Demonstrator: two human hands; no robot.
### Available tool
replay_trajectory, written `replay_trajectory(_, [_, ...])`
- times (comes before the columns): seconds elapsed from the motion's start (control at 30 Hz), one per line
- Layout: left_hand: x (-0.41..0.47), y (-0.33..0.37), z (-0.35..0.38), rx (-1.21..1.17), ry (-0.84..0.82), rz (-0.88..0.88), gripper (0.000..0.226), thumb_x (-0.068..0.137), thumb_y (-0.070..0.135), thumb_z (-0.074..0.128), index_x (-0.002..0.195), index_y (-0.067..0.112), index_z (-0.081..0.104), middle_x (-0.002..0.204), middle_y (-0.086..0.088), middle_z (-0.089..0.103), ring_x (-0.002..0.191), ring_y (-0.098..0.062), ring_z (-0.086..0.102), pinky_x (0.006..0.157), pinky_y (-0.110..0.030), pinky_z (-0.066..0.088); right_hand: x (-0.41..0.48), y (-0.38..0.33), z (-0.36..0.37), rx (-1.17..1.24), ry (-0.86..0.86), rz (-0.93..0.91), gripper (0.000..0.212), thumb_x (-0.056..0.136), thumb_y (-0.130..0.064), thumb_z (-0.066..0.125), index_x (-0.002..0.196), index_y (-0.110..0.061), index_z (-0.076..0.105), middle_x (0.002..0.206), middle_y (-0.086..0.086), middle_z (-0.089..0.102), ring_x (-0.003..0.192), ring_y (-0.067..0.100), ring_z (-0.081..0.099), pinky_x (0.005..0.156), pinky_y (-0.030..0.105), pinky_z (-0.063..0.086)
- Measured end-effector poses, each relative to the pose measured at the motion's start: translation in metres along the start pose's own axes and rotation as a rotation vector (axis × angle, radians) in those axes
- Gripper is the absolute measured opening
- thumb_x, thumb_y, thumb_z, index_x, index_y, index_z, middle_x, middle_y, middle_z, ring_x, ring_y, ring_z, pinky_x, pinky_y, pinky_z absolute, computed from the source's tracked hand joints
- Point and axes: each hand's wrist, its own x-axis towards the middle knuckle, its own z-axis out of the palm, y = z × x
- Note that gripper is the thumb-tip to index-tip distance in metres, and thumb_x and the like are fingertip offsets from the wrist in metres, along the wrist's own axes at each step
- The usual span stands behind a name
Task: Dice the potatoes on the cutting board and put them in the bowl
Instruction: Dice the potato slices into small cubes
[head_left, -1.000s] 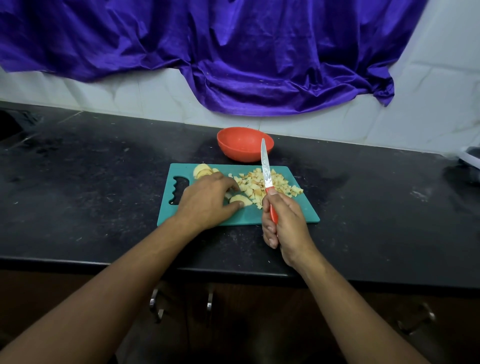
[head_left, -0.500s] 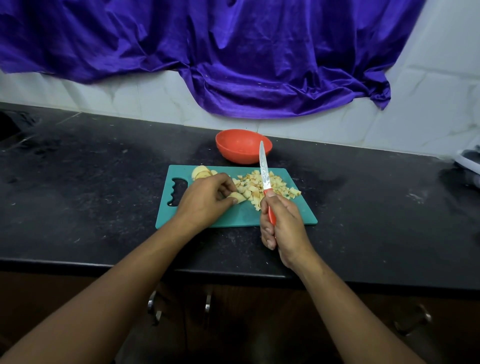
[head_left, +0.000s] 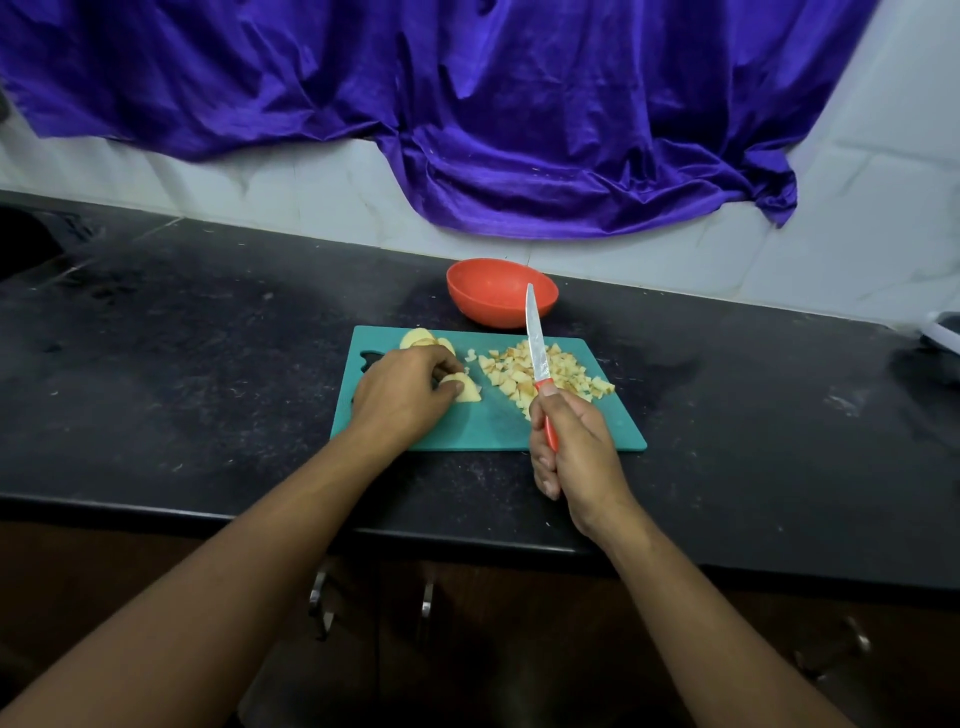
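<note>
Pointing toward bowl (head_left: 483, 312), knife (head_left: 537, 358) lengthwise away, right hand (head_left: 576, 452) gripping

Knife (head_left: 535, 338) over diced potato (head_left: 566, 371) pile

There are no words, numbers or signs to read anywhere. The knife (head_left: 535, 338), near the middle of the frame, has tiny coloured specks on its blade. They are too small to tell if any are letters.

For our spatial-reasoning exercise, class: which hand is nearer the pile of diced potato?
Right. The right hand is at the near edge of the pile; the left hand is apart, to its left.
</note>
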Motion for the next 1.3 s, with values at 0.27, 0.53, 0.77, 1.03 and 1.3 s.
replay_trajectory(0.27, [-0.009, -0.003, 0.000, -0.052, 0.081, -0.033, 0.016, 0.091, 0.035, 0.073, 0.106, 0.032, 0.072, 0.091, 0.017, 0.070, 0.091, -0.010, 0.065, 0.074, -0.034, 0.054, 0.000, -0.001, -0.001, 0.011, 0.003, 0.008, 0.038, 0.110, -0.039, 0.043, 0.086, -0.011, 0.052, 0.055, 0.003, 0.039, 0.041, 0.014, 0.031, 0.037, 0.025, 0.029])
replay_trajectory(0.53, [-0.026, -0.010, -0.006, -0.066, 0.053, -0.043, 0.011, 0.085, 0.032, 0.073, 0.093, 0.031, 0.066, 0.080, 0.017, 0.065, 0.080, -0.009, 0.062, 0.067, -0.031, 0.046, -0.003, -0.003, 0.010, -0.243, 0.034, -0.057, 0.041, 0.110, -0.036, 0.045, 0.086, -0.007, 0.064, 0.052, 0.000, 0.046, 0.041, 0.009, 0.038, 0.040, 0.023, 0.033])
replay_trajectory(0.77, [-0.027, -0.010, -0.008, 0.006, 0.026, 0.026, 0.017, 0.086, 0.035, 0.070, 0.103, 0.032, 0.072, 0.098, 0.011, 0.063, 0.092, -0.011, 0.060, 0.077, -0.033, 0.049, -0.013, -0.004, 0.020, -1.017, 0.027, -0.195, 0.029, 0.109, -0.044, 0.040, 0.093, -0.025, 0.056, 0.074, -0.006, 0.058, 0.063, 0.008, 0.054, 0.052, 0.029, 0.035])
replay_trajectory(1.03, [-0.036, -0.017, -0.014, -0.036, 0.030, 0.077, 0.030, 0.088, 0.034, 0.075, 0.117, 0.028, 0.073, 0.101, 0.012, 0.064, 0.089, -0.007, 0.056, 0.080, -0.027, 0.046, -0.020, -0.012, 0.025, -1.299, -0.015, -0.109, 0.028, 0.110, -0.041, 0.034, 0.105, -0.022, 0.053, 0.082, -0.006, 0.055, 0.073, 0.012, 0.055, 0.062, 0.037, 0.044])
replay_trajectory(1.3, [-0.036, -0.016, -0.014, -0.035, 0.051, 0.048, 0.017, 0.087, 0.030, 0.078, 0.104, 0.027, 0.079, 0.108, 0.011, 0.069, 0.091, -0.007, 0.056, 0.081, -0.025, 0.045, -0.019, -0.018, 0.037, -1.437, -0.058, -0.128, 0.024, 0.109, -0.036, 0.036, 0.110, -0.020, 0.053, 0.086, -0.001, 0.059, 0.076, 0.017, 0.059, 0.062, 0.037, 0.044])
